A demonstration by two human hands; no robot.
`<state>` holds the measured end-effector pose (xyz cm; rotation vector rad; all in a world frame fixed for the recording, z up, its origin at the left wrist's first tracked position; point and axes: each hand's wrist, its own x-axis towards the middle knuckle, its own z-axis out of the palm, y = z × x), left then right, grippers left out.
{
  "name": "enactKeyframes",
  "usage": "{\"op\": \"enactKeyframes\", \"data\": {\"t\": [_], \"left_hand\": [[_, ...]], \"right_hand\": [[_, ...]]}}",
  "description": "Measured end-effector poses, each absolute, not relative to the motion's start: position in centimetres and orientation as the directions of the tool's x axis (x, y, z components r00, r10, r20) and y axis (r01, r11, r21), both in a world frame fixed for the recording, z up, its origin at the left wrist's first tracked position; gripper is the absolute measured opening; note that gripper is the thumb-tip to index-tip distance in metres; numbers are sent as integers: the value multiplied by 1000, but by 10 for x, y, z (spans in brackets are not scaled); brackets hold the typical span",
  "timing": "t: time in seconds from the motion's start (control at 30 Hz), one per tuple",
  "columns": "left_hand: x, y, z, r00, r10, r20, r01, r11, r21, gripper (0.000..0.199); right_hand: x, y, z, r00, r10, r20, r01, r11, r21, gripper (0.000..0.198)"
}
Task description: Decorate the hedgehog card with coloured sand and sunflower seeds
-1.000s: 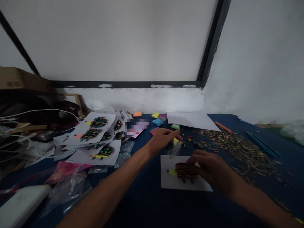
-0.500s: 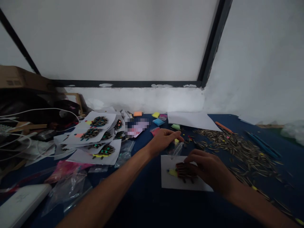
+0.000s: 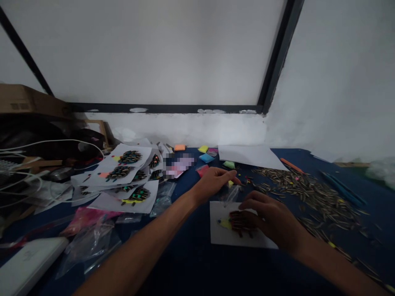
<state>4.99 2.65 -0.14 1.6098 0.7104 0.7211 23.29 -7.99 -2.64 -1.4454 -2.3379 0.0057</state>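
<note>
My left hand [image 3: 212, 181] hovers over the far edge of a white paper sheet [image 3: 219, 237], thumb and fingers brought together; anything between the tips is too small to tell. Just below those fingers lies a clear plastic bag [image 3: 232, 195] with a yellow lump by it. My right hand [image 3: 271, 218] curls above the right part of the sheet, fingers bent together, and whatever is in them is hidden. On the paper is a hedgehog figure [image 3: 240, 222] with a yellow face, dark nose, red strips and striped seeds. My right hand covers part of its back.
Striped sunflower seeds [image 3: 311, 193] spread over the blue table at right, near teal tweezers [image 3: 342, 187] and an orange stick [image 3: 291, 165]. Small coloured clay packs [image 3: 206, 158] lie at the back. Finished hedgehog sheets [image 3: 123, 172] pile up left, with plastic bags [image 3: 92, 242] and a white box-like device [image 3: 32, 263].
Both hands keep nearly the same place and pose. The whole view has shifted very slightly; the sheet and the hedgehog figure look unchanged.
</note>
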Motion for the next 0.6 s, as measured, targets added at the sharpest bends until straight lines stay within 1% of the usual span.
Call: {"op": "enactKeyframes", "data": {"t": [0.1, 0.2, 0.37, 0.5, 0.6], "left_hand": [[50, 26, -1, 629, 774, 66, 62, -135, 989, 51], [50, 27, -2, 630, 773, 76, 53, -140, 989, 53], [50, 27, -2, 627, 776, 65, 58, -129, 990, 51], [50, 25, 0, 620, 784, 40, 74, -109, 991, 48], [50, 26, -1, 599, 799, 56, 69, -122, 990, 49]], "right_hand": [[230, -80, -24, -389, 855, 344, 854, 474, -213, 21], [227, -80, -23, -388, 860, 332, 856, 469, -216, 20], [225, -80, -26, -383, 863, 331, 859, 464, -215, 25], [228, -81, -26, -364, 861, 355, 870, 450, -200, 26], [229, -80, -23, -354, 852, 385, 872, 450, -193, 25]]}}
